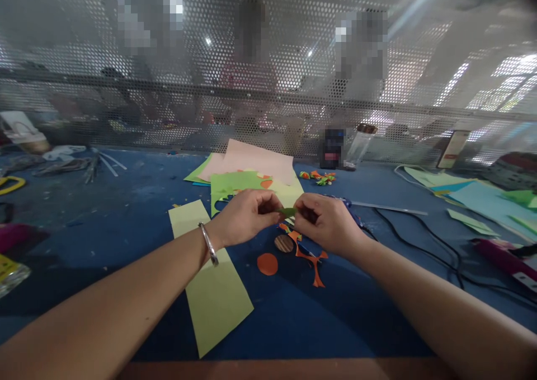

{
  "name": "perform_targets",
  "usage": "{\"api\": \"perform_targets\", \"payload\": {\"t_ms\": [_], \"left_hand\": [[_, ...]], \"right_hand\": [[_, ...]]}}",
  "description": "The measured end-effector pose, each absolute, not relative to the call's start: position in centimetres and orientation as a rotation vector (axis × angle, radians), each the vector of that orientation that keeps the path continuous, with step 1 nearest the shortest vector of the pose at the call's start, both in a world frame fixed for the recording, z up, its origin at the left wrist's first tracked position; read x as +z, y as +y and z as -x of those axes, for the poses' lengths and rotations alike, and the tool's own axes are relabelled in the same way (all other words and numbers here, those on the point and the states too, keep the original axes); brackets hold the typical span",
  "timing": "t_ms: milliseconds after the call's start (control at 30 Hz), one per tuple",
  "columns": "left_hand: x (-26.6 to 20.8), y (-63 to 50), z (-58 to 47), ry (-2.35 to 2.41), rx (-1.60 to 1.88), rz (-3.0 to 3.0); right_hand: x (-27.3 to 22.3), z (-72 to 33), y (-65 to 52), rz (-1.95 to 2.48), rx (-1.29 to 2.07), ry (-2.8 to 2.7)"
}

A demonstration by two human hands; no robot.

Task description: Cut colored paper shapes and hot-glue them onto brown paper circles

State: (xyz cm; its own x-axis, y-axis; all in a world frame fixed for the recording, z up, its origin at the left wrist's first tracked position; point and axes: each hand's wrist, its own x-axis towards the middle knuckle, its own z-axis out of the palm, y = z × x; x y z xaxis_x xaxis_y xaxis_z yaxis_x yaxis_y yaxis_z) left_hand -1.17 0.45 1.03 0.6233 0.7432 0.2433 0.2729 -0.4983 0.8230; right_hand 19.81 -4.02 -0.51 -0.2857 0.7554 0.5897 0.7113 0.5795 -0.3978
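Between my two hands, above the blue table, is a small piece of green paper [287, 212]. My left hand [245, 216] pinches its left end, and my right hand [325, 222] pinches its right end. Just below lies a round brown striped disc [284, 243]. An orange paper circle [267, 264] rests nearer to me. Beside the disc, under my right hand, are orange paper scraps [312, 259] with curved cut edges. A pale yellow-green paper strip [218, 307] lies partly under my left wrist. Behind my hands, a bright green sheet [222, 185] has holes cut in it.
Pink sheets [258, 162] lie at the back, with small orange and green scraps [321, 177] to their right. A glass jar [361, 145] stands by the perforated metal screen [201, 78]. A purple-handled tool [503, 259] and black cable [423, 245] are at right; yellow scissor handles [12, 185] at left.
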Motion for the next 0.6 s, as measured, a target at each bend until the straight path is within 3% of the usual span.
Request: {"api": "perform_targets", "payload": {"t_ms": [233, 433, 600], "left_hand": [[0.7, 0.6, 0.6, 0.81, 0.868, -1.485], [1.1, -0.2, 0.2, 0.704, 0.749, -1.151], [1.4, -0.4, 0.3, 0.7, 0.654, -1.177]], "right_hand": [[-0.5, -20.8, -3.9, 1.145, -0.098, -1.986], [-0.9, -20.3, -4.3, 1.029, -0.352, -2.203], [-1.1, -20.4, -4.3, 0.938, -0.269, -2.189]]}}
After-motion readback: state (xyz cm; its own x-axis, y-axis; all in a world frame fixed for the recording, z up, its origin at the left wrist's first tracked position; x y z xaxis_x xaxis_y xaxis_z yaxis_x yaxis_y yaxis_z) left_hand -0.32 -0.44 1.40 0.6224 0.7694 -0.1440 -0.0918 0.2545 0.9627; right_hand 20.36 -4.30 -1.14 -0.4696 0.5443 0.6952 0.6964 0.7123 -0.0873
